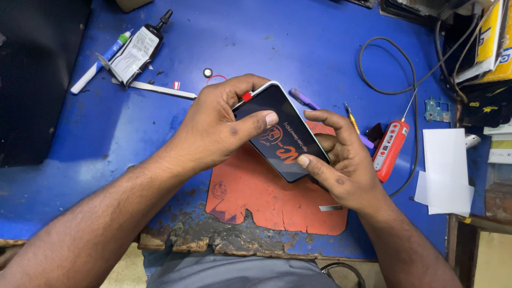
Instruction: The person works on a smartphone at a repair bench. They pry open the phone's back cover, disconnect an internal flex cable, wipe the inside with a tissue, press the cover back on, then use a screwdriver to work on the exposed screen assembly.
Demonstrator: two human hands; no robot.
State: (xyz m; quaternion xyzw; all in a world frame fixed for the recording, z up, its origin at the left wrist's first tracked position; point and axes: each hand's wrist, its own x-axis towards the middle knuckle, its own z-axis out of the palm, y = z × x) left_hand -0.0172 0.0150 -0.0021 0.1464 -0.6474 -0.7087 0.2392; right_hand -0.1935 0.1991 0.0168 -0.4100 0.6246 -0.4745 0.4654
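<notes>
Black phone gripped at edges by both hands; orange mat beneath.

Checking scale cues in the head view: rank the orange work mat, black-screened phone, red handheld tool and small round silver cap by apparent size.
1. Orange work mat
2. Black-screened phone, held nearer the camera
3. Red handheld tool
4. Small round silver cap

The left hand covers the phone's near-left edge, and the right hand hides its underside. The worn orange mat lies partly beneath both. A circuit board near the table's right edge is too small to read.
</notes>
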